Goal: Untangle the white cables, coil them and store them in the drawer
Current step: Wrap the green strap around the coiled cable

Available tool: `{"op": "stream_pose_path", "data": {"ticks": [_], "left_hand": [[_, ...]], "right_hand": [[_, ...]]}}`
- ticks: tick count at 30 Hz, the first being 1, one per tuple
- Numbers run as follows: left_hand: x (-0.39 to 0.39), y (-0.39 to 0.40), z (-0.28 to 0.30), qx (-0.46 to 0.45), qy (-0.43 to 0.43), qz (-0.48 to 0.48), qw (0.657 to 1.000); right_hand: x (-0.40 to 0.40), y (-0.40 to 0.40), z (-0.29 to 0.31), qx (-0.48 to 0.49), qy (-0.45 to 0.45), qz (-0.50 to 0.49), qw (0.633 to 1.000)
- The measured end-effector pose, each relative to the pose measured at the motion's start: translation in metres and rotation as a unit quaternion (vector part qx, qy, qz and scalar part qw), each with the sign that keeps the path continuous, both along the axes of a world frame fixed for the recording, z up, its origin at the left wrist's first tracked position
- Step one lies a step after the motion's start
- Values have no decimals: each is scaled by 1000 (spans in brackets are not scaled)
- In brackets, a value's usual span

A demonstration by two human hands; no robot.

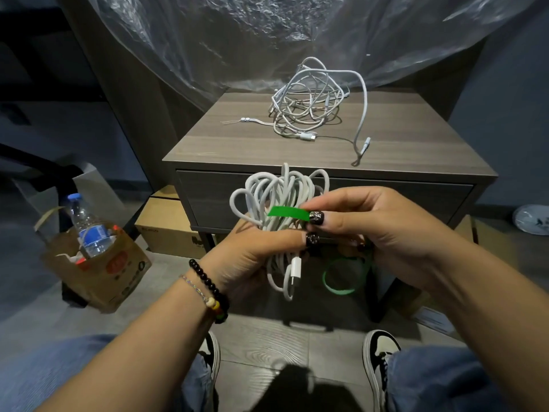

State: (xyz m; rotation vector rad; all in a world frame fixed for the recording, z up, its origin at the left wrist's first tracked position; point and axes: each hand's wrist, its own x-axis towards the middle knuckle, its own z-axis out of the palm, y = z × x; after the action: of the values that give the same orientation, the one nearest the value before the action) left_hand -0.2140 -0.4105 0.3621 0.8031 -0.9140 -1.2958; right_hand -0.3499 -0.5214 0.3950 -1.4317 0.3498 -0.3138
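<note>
Cables of white cord are in two places: a coiled bundle (277, 203) held in front of the drawer (326, 200), and a loose tangle (309, 105) lying on the far part of the nightstand top (237, 138).

Around them, a crumpled sheet of clear plastic (267, 34) hangs behind the nightstand. On the floor to the left stands a brown paper bag (118, 272) with a clear water bottle (87, 227) with a blue cap and label sticking out of it, and a cardboard box (166, 227) sits just beside the nightstand's left side. A white plate (531, 218) lies on the floor at far right. Black and white sneakers (380, 355) show at the near edge. The hands and the bundle block the view of the middle of the closed drawer front.

The nightstand is grey-brown wood grain, flat and boxy, on dark legs. The floor is grey plank.

The tangle is a knot of thin, overlapping loops, with one thicker braided cable arching out to the right and ending in a plug near the front edge.

The bundle is gathered into long loops, with a white connector (295, 269) dangling below. The left hand (252, 251), with beaded bracelets on its wrist, grips the bundle's middle. The right hand (368, 224) pinches a strip of green tape (286, 214) against the coil, while a green tape roll (341, 278) hangs under it.
</note>
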Motion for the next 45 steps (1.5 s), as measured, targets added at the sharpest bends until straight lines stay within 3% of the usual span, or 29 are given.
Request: {"op": "stream_pose_path", "data": {"ticks": [2, 6, 12, 18, 21, 26, 33, 39, 42, 45], "left_hand": [[4, 3, 4, -6, -23, -45, 999], [10, 8, -3, 34, -48, -24, 998], [13, 13, -3, 47, -48, -41, 997], [13, 13, -3, 57, -39, -35, 997], [8, 8, -7, 95, 31, 18, 995], [4, 5, -10, 111, -72, 92, 987], [-10, 1, -12, 115, -63, 184, 974], [-6, -1, -4, 96, 16, 204, 974], [-10, 0, 0, 78, 37, 194, 977], [-9, 1, 2, 84, 5, 206, 975]], "right_hand": [[-1, -1, 1, 33, -1, -7, 999], [1, 3, 0, 48, 14, 5, 999], [6, 10, -1, -18, 46, 10, 999], [12, 14, -9, 48, 50, -50, 996], [13, 13, -10, 56, 53, -79, 994], [11, 13, -13, 44, 57, -105, 992], [8, 8, -8, -34, 58, -136, 988], [10, 6, -4, 25, -40, -113, 993], [10, 5, -5, 48, -44, -98, 993], [11, 5, -8, 70, -24, -103, 992]]}}
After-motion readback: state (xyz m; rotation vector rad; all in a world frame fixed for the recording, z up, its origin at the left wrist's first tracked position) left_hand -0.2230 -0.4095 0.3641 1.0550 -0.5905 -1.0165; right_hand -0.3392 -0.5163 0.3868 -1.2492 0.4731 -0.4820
